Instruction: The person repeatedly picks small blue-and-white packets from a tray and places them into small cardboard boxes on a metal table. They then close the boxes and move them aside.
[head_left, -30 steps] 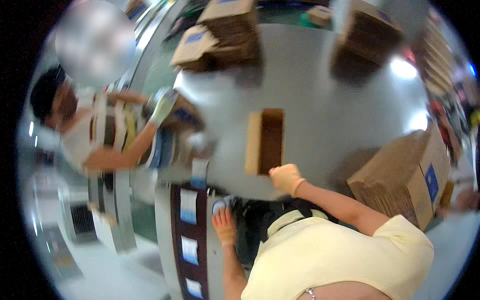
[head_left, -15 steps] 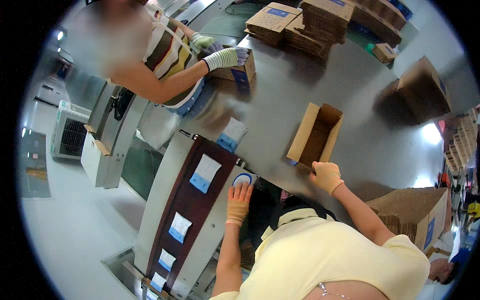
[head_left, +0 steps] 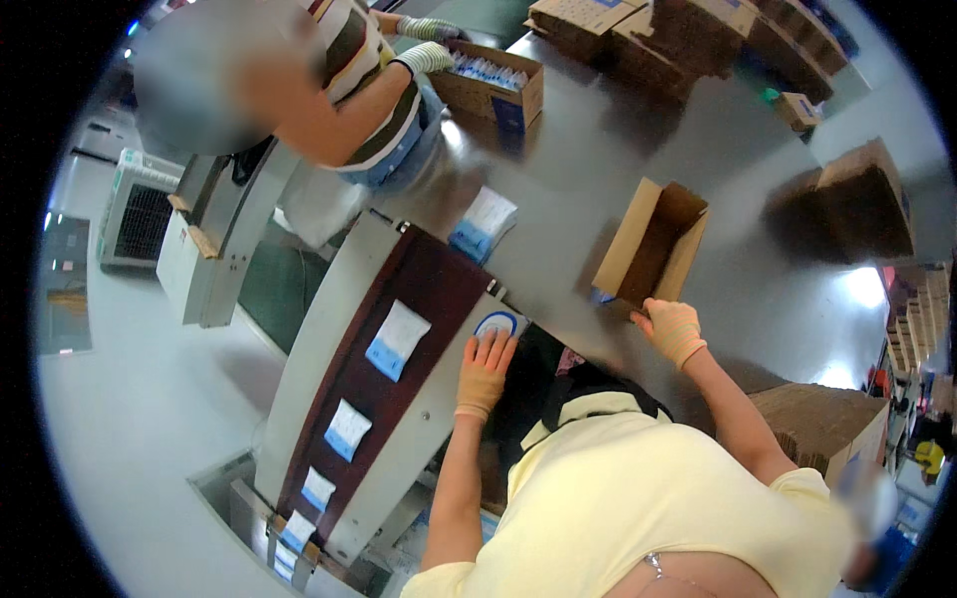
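My left hand [head_left: 483, 375], in a pale orange glove, lies with fingers stretched out at the belt end. Its fingertips rest by a white oval piece with a blue rim [head_left: 495, 323] on the conveyor's grey side frame. My right hand [head_left: 671, 331], gloved alike, grips the near end of an open cardboard box [head_left: 666, 241], thumb out to the left. That box stands upright on the metal table, and its visible inside is bare brown. Several white-and-blue packets lie along the dark red belt, the nearest being a packet [head_left: 398, 340]. Another packet [head_left: 483, 224] lies past the belt's end.
Across the metal table [head_left: 568, 179], a co-worker's striped gloves [head_left: 427, 58] are at a box filled with packets [head_left: 488, 85]. Flattened cartons [head_left: 588, 15] are stacked at the back. More cardboard [head_left: 862, 204] stands at the right, with a carton stack [head_left: 822, 424] beside my right arm.
My view has shifted, while both my hands keep their places at the belt end and box. The co-worker's hands have moved, and the packets inside that box now show.
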